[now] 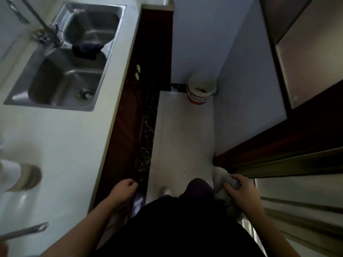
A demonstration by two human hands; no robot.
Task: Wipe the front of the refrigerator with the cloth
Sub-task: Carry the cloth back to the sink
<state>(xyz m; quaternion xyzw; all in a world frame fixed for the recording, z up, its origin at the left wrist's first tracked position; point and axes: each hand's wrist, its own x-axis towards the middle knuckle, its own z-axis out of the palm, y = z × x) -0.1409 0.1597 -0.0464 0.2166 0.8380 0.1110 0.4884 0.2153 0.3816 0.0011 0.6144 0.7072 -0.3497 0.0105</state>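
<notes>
Right hand (241, 190) grip closed on grey cloth (221, 184) — beside refrigerator (297, 191); left hand (126, 188) curled shut, empty, near worktop (74, 138) edge.

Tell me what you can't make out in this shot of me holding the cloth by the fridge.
- Refrigerator: head view, cut off by the right edge, so its front stays mostly unseen.
- Cloth: partly covered by the right hand.
- Object at the left edge: blurred, unidentifiable.
- Bucket: contents too dim to tell.

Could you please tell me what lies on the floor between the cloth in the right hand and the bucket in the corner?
Only bare pale floor separates the cloth from the bucket, per the head view.
</notes>
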